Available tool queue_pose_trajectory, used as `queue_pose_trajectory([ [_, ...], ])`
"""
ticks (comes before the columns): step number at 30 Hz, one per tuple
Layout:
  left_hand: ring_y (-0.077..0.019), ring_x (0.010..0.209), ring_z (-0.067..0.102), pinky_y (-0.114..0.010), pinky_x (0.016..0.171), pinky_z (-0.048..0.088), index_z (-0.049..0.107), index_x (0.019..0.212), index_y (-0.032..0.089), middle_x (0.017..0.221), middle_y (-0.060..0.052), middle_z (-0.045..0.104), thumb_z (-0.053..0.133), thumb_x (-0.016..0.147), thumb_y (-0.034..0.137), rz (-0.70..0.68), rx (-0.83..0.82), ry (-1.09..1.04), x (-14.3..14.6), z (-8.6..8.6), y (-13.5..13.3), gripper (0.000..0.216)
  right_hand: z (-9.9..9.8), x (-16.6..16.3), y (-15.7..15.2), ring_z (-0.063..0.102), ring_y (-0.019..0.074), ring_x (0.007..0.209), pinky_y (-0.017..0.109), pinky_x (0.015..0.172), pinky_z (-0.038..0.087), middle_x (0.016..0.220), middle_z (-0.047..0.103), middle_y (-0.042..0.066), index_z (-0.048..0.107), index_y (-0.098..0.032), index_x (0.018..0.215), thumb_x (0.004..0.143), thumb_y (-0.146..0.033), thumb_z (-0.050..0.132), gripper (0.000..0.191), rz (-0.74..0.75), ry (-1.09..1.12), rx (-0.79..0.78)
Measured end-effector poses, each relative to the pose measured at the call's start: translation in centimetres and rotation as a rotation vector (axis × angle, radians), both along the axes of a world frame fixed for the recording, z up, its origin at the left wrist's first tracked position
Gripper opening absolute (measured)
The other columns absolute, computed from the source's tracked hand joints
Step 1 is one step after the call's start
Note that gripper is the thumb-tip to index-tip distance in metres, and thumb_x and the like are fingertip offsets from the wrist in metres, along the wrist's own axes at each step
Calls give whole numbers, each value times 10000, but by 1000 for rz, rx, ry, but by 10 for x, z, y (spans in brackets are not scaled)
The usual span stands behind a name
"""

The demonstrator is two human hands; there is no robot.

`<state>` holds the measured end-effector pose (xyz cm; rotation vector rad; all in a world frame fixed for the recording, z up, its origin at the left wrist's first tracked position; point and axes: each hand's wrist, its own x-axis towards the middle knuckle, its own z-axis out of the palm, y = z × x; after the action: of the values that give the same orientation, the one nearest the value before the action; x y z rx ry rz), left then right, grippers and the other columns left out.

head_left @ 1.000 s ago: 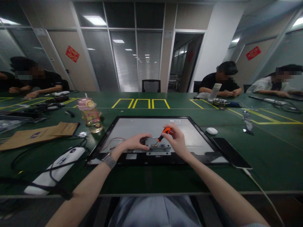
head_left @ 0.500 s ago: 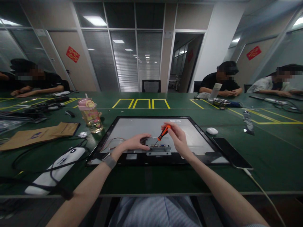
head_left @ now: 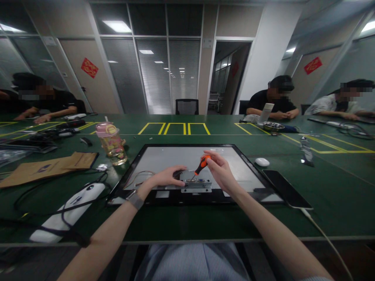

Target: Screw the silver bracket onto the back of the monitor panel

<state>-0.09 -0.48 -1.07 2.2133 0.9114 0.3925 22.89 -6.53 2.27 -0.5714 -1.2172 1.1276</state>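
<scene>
The screwdriver (head_left: 202,165) has an orange-and-black handle and a thin shaft, and it slants down leftward to a silver metal bracket (head_left: 197,186) with connectors along it. The bracket sits at the near edge of a grey, black-framed panel (head_left: 172,157) lying flat on the green table (head_left: 187,226). The right hand (head_left: 222,171) pinches the handle from the right, fingers curled, forearm angled inward. The left hand (head_left: 165,176) arches at the bracket's left end, thumb parted from fingers; whether it grips anything is unclear.
</scene>
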Motion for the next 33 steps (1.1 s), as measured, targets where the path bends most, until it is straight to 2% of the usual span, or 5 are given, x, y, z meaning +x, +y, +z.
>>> queue_pose_trajectory([
  [4, -236, 1308, 373, -378, 1124, 241, 455, 1304, 223, 1413, -66, 418, 717, 666, 475, 4, -3, -12, 0, 0, 0, 734, 3, 0, -1, 592, 184, 960, 357, 897, 422, 949, 666, 39, 682, -250, 938, 802, -325, 618, 167, 74, 6, 19],
  [13, -235, 1292, 393, -354, 1106, 275, 463, 1293, 228, 1393, -53, 443, 717, 655, 493, 1, -11, -22, 1, 1, -1, 736, -3, 0, 1, 588, 158, 815, 323, 802, 465, 810, 579, -8, 675, -247, 720, 688, -301, 732, 85, -36, -4, 32],
  [20, -244, 1306, 375, -375, 1117, 252, 465, 1293, 237, 1408, -55, 424, 715, 660, 483, 10, -23, -14, 0, 2, -1, 723, 0, 1, 0, 608, 168, 852, 360, 864, 454, 868, 652, 9, 660, -273, 1002, 739, -317, 687, 268, -46, -52, -1],
  [25, -238, 1291, 395, -364, 1108, 271, 455, 1301, 231, 1394, -56, 442, 716, 660, 474, 18, -21, -17, 0, 3, -2, 733, 0, 0, 0, 601, 192, 937, 381, 907, 435, 933, 664, 42, 655, -238, 969, 809, -368, 603, 213, -34, -88, 55],
  [33, -240, 1304, 380, -355, 1115, 256, 460, 1295, 220, 1403, -53, 431, 704, 673, 469, 11, -11, 4, 1, 5, -4, 713, -6, 1, 4, 556, 117, 690, 262, 679, 458, 744, 582, -21, 660, -225, 836, 733, -305, 693, 134, -206, -178, 47],
])
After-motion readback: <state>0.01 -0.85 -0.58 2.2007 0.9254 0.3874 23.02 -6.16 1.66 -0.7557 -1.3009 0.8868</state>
